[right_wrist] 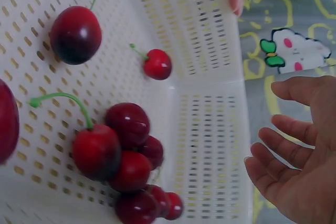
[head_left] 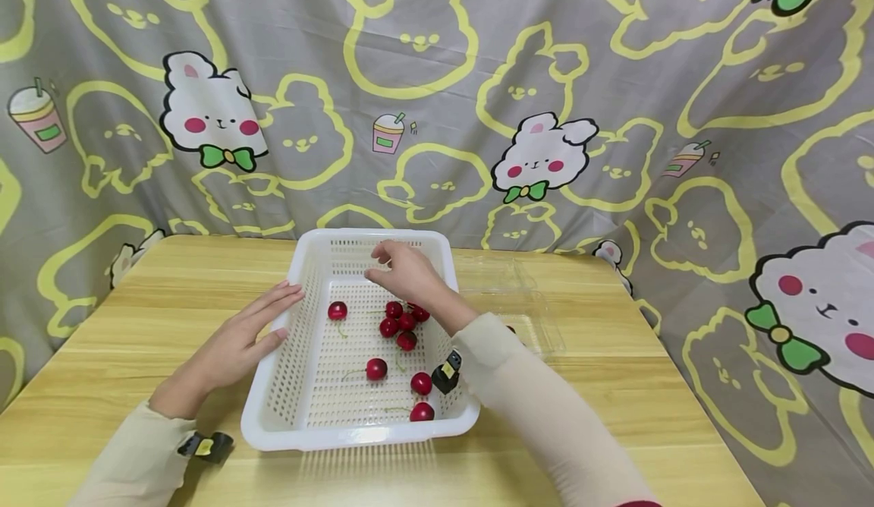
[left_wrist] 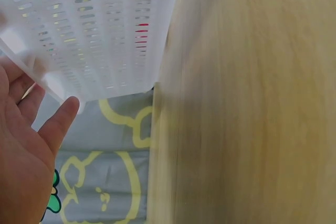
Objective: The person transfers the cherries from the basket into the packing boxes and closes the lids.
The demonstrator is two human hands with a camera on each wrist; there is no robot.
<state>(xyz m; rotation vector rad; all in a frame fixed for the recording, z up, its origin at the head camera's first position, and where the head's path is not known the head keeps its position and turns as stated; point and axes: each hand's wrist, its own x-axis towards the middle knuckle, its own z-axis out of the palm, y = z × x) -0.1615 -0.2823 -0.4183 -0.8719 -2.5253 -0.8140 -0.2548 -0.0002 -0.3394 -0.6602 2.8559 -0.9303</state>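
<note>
A white perforated plastic basket (head_left: 362, 435) stands on the table and holds several dark red cherries (head_left: 406, 321), some with green stems. My left hand (head_left: 235, 340) rests against its left rim, fingers fairly straight over the edge and thumb lower down; the left wrist view shows that thumb beside the rim. Over the back right part of the basket is my right hand (head_left: 410, 272), fingers loosely bent. The right wrist view shows nothing in its palm. Several cherries sit clustered below the right hand, and a lone cherry (head_left: 337, 310) lies near the left wall.
Right of the basket, partly behind my right forearm, lies a clear plastic box (head_left: 539, 317) with its lid open and a cherry just visible inside. The wooden table (head_left: 628, 408) meets a grey patterned cloth (head_left: 437, 188) at the back and sides.
</note>
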